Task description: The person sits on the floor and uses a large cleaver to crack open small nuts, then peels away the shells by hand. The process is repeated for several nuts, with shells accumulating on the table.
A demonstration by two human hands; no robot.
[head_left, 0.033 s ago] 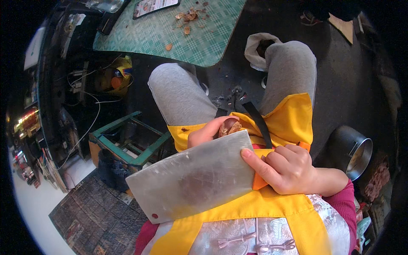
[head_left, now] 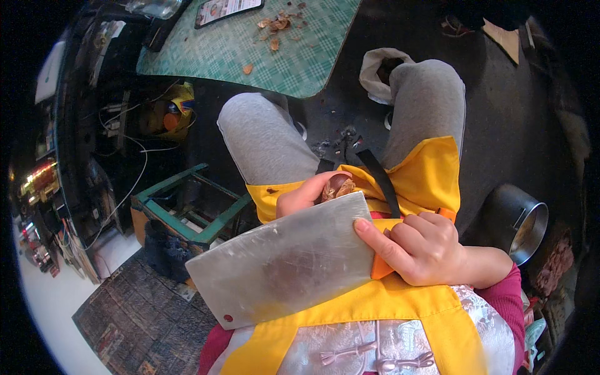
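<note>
My right hand (head_left: 422, 247) grips the orange handle of a wide steel cleaver (head_left: 284, 269), forefinger lying on the blade's spine. The blade lies flat across my lap over a yellow apron (head_left: 431, 175). My left hand (head_left: 303, 194) sits just beyond the blade's far edge, closed around a small brown bulb (head_left: 337, 186) with papery skin, partly hidden by the cleaver.
A green checked tabletop (head_left: 250, 50) with brown peel scraps lies ahead. Peel bits litter the dark floor between my knees. A metal pot (head_left: 528, 225) stands at the right, a green-framed stool (head_left: 187, 212) at the left, and a white bag (head_left: 381, 75) by my right knee.
</note>
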